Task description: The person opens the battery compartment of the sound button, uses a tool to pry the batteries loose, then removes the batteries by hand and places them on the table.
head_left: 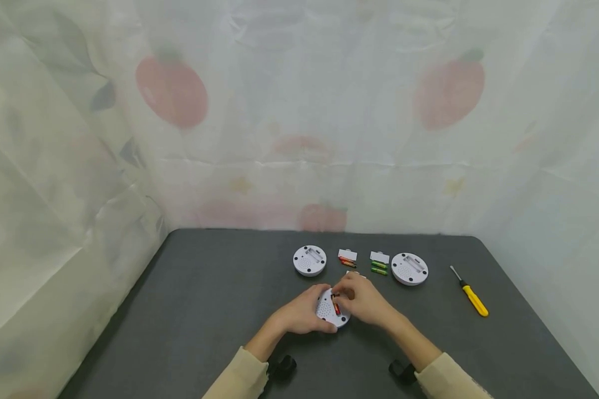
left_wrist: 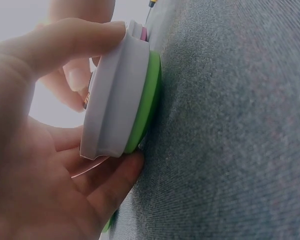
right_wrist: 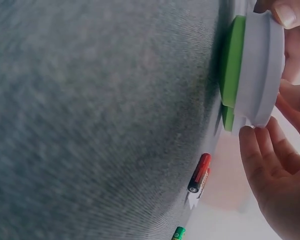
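Note:
My left hand (head_left: 299, 313) grips a round white device (head_left: 324, 311) by its rim, thumb on the near side and fingers on the far side. Its perforated face with the battery slot is turned up; a green underside shows in the left wrist view, close over the table. A red and black battery (head_left: 336, 309) lies at the slot. My right hand (head_left: 364, 299) bends over the slot and pinches the battery's upper end between thumb and fingers. In the right wrist view, fingertips (right_wrist: 247, 137) of that hand are right at the device's edge.
Farther back stand two similar white devices (head_left: 309, 260) (head_left: 410, 269), slots up. Between them lie red batteries (head_left: 348, 262), green batteries (head_left: 379, 267) and small white covers (head_left: 348, 254) (head_left: 379, 256); another cover (head_left: 358, 274) is partly behind my right hand. A yellow-handled screwdriver (head_left: 474, 300) lies at right.

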Demonstrator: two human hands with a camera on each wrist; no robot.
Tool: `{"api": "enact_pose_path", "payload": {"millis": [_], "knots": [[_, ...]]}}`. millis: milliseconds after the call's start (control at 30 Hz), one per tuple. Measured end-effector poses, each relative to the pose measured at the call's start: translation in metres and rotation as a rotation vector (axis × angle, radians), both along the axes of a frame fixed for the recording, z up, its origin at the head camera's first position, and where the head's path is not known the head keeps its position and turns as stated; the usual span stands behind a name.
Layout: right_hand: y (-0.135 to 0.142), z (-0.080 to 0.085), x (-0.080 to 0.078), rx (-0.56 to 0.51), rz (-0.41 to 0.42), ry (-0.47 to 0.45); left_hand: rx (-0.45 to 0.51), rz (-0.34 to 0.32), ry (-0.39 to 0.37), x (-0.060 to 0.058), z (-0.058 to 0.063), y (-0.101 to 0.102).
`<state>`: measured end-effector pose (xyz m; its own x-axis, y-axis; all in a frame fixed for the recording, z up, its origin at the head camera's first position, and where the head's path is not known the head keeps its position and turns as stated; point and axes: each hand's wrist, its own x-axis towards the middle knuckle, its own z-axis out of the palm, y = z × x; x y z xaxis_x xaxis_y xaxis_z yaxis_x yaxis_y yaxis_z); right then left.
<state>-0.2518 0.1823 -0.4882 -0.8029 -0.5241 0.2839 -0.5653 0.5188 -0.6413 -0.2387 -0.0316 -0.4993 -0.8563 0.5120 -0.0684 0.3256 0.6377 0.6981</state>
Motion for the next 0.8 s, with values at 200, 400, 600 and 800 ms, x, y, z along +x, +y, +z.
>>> {"api": "enact_pose_path", "payload": {"millis": [200,400,600,800], "knots": [[-0.0009,-0.0015,0.0012,0.013,-0.003,-0.009,0.001,0.002,0.006,-0.0002,-0.0009,0.0008],[-0.0016,-0.0025,0.0024,0.02,-0.019,-0.028,0.005,0.003,-0.002,0.0002,-0.0003,0.0009],[0.0004,-0.0037,0.0041,0.026,-0.044,0.004,0.005,0.004,-0.001,0.001,0.0003,0.001],[0.0035,-0.0012,0.0077,0.014,-0.069,-0.029,0.004,0.002,0.005,0.001,0.0009,0.001]]}}
